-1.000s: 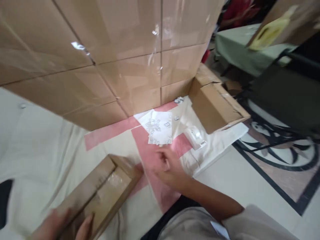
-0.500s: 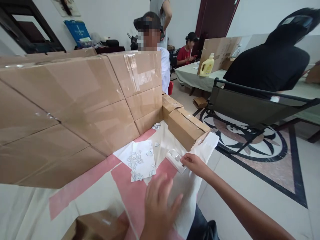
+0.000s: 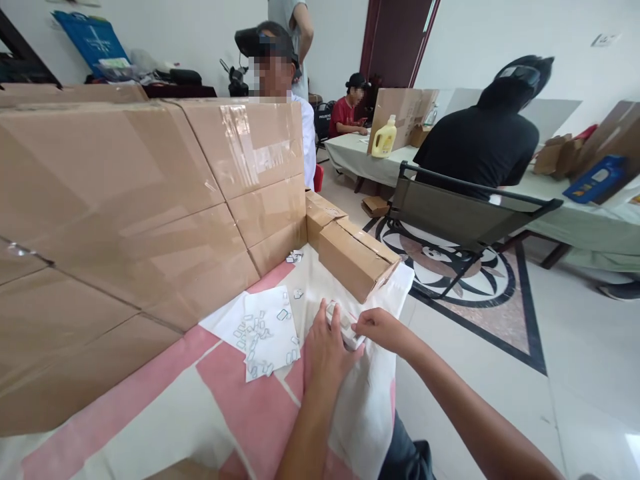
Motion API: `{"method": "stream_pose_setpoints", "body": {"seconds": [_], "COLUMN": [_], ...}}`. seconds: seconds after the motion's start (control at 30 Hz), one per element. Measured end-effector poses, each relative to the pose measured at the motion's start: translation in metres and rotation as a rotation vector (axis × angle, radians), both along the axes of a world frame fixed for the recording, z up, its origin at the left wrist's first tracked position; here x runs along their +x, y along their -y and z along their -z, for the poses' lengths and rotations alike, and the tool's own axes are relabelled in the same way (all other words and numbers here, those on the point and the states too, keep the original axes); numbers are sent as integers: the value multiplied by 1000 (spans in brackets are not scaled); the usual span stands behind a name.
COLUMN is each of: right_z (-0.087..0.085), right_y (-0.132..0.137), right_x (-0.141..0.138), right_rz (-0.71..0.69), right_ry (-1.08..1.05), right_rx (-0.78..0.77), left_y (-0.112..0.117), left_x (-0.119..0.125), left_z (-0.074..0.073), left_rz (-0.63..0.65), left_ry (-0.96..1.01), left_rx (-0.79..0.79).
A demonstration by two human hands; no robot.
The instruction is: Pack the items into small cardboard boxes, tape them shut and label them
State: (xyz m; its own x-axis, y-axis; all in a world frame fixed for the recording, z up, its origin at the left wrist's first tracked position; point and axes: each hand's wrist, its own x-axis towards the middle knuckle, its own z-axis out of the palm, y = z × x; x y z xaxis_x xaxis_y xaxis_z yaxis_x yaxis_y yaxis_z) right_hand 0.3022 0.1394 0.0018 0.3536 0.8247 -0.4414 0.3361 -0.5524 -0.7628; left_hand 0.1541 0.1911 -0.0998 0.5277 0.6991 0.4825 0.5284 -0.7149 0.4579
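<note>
What looks like a small white tape dispenser (image 3: 354,339) stands on the cloth-covered table, partly covered by my fingers. My left hand (image 3: 327,343) is closed round its left side, fingers over the far end and thumb at the near end. At the right end, my right hand (image 3: 377,327) is pinched, its fingertips against the dispenser; whatever lies between them is too small to make out. Left of my hands lie overlapping white sheets (image 3: 273,333) bearing small outlined shapes. Small cut-out pieces (image 3: 295,256) lie by the cardboard wall, and another piece (image 3: 299,293) is nearer the sheets.
A tall cardboard wall (image 3: 200,200) borders the table's far left side. A low cardboard box (image 3: 355,257) stands at the back right corner. Beyond the table's right edge are a folding chair (image 3: 465,213) with a seated person and another table (image 3: 345,153) with a yellow bottle (image 3: 384,138).
My left hand has moved forward from the near side and closed round the white dispenser. My right hand stays pinched at its end. The view has turned to the right.
</note>
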Motion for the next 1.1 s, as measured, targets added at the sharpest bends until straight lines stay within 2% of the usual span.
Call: {"method": "stream_pose_setpoints", "body": {"seconds": [0.13, 0.2, 0.4, 0.47, 0.53, 0.63, 0.7, 0.73, 0.8, 0.83, 0.87, 0.97, 1.03, 1.1], "right_z": [-13, -10, 41, 46, 37, 4, -19, -28, -41, -44, -45, -40, -34, -27], "right_y": [11, 21, 54, 60, 63, 63, 60, 58, 51, 48, 45, 39, 31, 17], "right_x": [0, 2, 7, 9, 9, -2, -18, -28, -53, -66, -80, -118, -137, -149], "right_rz": [75, 69, 61, 66, 66, 64, 22, -19, -130, -195, -260, -487, -689, -872], "right_ry": [-38, -44, 150, 183, 183, 162, 133, 113, 53, 19, -7, -48, -59, 9], "right_rx": [32, 10, -94, -91, -44, 170, 328, 387, 481, 519, 556, 615, 567, 434], "left_y": [2, 2, -2, -4, -6, -4, 0, 3, 13, 20, 29, 62, 89, 119], "left_x": [0, 0, -3, -5, -6, -10, -20, -28, -53, -69, -87, -137, -165, -186], "left_z": [-6, -8, -14, -15, -19, -33, -51, -63, -88, -99, -109, -125, -121, -111], "left_rz": [0, -7, 5, -3, 17, 62, 118, 190, 355, 380, 341, 16, -155, -330], "left_ry": [0, 4, 13, 23, 32, 171, 374, 461, 550, 556, 553, 534, 500, 435], "left_rx": [-23, -52, -105, -129, -174, -291, -482, -611, -826, -865, -848, -634, -495, -291]}}
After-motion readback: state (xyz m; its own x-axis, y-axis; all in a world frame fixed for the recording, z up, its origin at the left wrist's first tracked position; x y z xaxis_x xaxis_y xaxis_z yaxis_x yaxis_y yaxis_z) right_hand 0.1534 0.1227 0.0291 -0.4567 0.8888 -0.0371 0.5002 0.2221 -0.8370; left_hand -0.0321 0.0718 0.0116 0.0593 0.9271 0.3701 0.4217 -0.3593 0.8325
